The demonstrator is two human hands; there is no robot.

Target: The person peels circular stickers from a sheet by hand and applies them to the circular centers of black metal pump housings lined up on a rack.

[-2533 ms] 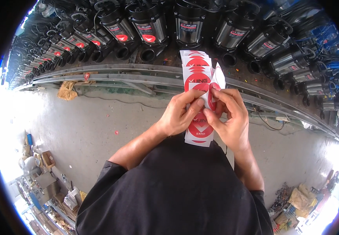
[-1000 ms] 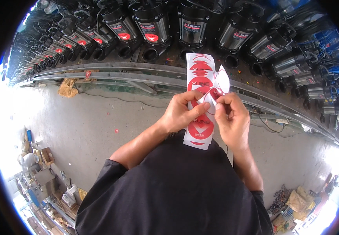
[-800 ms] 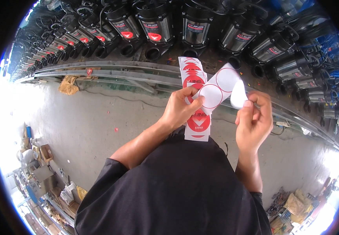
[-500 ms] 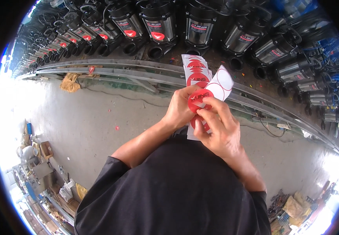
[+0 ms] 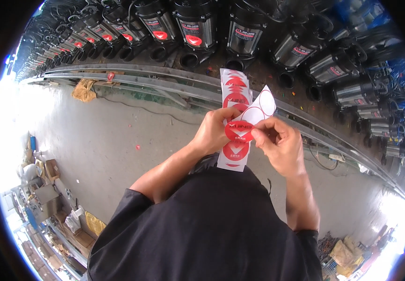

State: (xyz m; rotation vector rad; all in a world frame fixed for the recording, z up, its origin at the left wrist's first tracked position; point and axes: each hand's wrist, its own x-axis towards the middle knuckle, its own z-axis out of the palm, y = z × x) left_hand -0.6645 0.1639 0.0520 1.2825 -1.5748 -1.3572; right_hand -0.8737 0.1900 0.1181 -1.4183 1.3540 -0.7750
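My left hand (image 5: 213, 131) is closed on a folded stack of sticker sheets (image 5: 236, 97), printed with red round labels on white backing. The strip's lower end hangs below that hand, showing more red labels. One red round sticker (image 5: 238, 131) lies at the front of the stack; my right hand (image 5: 281, 143) pinches its right edge between thumb and forefinger. Whether its left side still touches the backing is hard to make out. A bare white piece of backing (image 5: 262, 105) with circle outlines curls up to the right, behind the fingers.
Steel and black pumps (image 5: 246, 35) stand in a long curved row ahead, several with red round stickers. Metal rails (image 5: 165, 77) run in front of them. A crumpled brown bag (image 5: 84, 90) lies at the rails. Cardboard boxes (image 5: 52, 169) and shelving sit at lower left, sacks (image 5: 346, 253) at lower right.
My right hand has shifted right and slightly down to the sticker's right edge, its fingers drawn in. The front sticker has turned level and sits lower, and more of the strip below shows.
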